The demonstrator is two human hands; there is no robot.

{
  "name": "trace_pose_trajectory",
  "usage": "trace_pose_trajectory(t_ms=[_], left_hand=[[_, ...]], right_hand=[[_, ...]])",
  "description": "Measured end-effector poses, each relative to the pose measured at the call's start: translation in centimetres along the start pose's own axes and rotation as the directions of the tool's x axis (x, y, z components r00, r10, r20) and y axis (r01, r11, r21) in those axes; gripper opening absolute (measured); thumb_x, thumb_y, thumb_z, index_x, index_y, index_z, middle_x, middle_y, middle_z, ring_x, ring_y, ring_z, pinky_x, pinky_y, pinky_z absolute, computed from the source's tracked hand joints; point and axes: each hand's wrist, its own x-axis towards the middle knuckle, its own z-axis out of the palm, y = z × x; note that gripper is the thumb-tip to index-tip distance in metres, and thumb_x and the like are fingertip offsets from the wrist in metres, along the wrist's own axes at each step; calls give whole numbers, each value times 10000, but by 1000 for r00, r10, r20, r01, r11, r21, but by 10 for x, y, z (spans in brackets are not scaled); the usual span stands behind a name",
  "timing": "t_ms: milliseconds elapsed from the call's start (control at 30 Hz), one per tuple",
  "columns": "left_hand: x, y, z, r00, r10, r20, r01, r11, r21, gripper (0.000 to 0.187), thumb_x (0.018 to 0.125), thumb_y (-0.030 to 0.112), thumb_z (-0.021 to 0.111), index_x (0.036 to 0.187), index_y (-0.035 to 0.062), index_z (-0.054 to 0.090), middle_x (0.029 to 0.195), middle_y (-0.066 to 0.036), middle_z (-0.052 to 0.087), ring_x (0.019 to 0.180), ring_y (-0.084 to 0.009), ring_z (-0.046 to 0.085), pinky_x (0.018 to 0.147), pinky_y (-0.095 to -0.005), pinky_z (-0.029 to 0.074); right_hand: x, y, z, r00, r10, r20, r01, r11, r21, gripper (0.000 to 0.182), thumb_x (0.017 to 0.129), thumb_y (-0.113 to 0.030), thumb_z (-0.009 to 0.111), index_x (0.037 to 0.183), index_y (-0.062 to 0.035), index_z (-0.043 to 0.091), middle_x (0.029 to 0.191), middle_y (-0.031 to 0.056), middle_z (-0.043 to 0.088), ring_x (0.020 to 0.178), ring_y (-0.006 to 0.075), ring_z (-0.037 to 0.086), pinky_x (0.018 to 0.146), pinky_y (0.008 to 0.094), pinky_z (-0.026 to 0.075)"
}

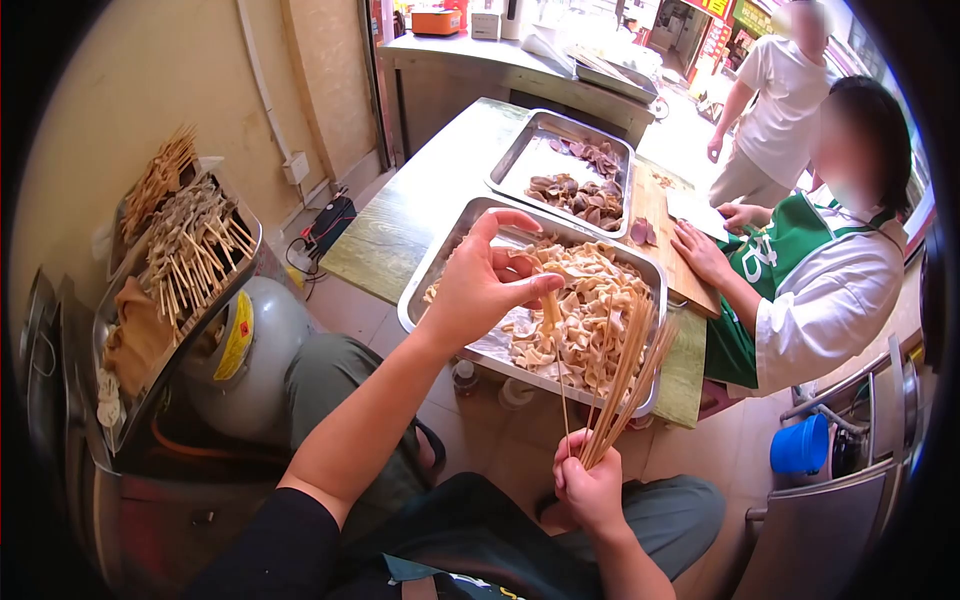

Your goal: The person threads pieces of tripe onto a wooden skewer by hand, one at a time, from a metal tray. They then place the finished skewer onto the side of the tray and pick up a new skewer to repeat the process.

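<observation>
Over the near metal tray, my left hand pinches a pale strip of food between thumb and fingers. A single thin skewer runs from that strip down to my right hand. My right hand is closed round a bundle of wooden skewers, which fan upward in front of the tray. Pale, folded food pieces are heaped in the tray, mostly on its right side.
Behind lies a second tray with darker pieces. A co-worker in a green apron cuts at a wooden board on the right; another person stands beyond. Loaded skewers fill a tray at left, above a gas cylinder. A blue bucket is at right.
</observation>
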Motion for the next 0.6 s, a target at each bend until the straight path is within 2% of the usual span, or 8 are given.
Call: trace_pose_trajectory(t_ms=[100,200,233,333,367,433,500,600], left_hand=[[-1,-3,2,999,24,-38,-27,998,-63,352,835,79,747,1146,-4,605,792,-51,672,745,-97,661,667,-234,570],[-2,-2,7,991,-105,-85,99,992,-76,156,836,127,757,872,-18,712,786,-88,704,682,-106,661,646,-251,570],[-1,-4,7,991,-102,-82,96,992,-81,156,836,127,757,872,-18,712,786,-88,704,682,-106,661,646,-251,570],[-2,-15,5,960,-281,-10,269,926,-264,197,847,176,752,888,-14,715,782,-76,701,676,-115,662,655,-244,563],[-4,-15,7,960,-281,-10,268,927,-263,197,847,176,752,888,-14,715,782,-76,701,676,-115,662,655,-244,563],[-6,-13,11,940,-310,140,326,938,-113,209,850,186,749,888,-16,714,775,-68,699,683,-110,659,671,-249,562],[-7,-11,11,930,-312,195,330,941,-67,211,865,184,732,939,-13,710,792,-59,699,703,-105,658,694,-254,562],[-5,-5,8,920,-297,256,356,906,-228,286,893,168,696,1121,1,656,947,-82,701,815,-113,667,747,-264,565]], right_hand=[[0,1,1,1000,-28,4,28,1000,-15,119,842,50,442,882,-3,541,665,32,535,553,84,511,482,218,403],[-1,1,2,997,-77,1,77,997,2,115,842,47,447,879,2,546,668,28,535,558,83,513,501,220,416],[-2,2,1,997,-80,-3,80,997,-2,115,842,47,447,879,2,546,668,28,535,558,83,513,501,220,416],[-3,3,1,994,-109,-4,109,993,-52,117,842,48,449,879,4,551,674,29,537,564,84,518,515,223,426],[-2,1,2,996,-92,-16,92,995,-40,119,842,50,445,878,3,548,670,30,534,558,85,512,515,224,424],[-1,0,1,997,-73,-27,72,997,-27,121,842,53,441,877,3,545,666,30,531,552,86,507,515,225,423],[2,2,-3,998,-55,-27,55,998,24,129,843,57,430,878,-3,538,651,30,520,531,86,488,476,226,403],[-1,-8,-1,999,12,-31,-10,996,86,134,844,61,423,877,-11,530,639,30,514,508,85,469,429,225,372]])
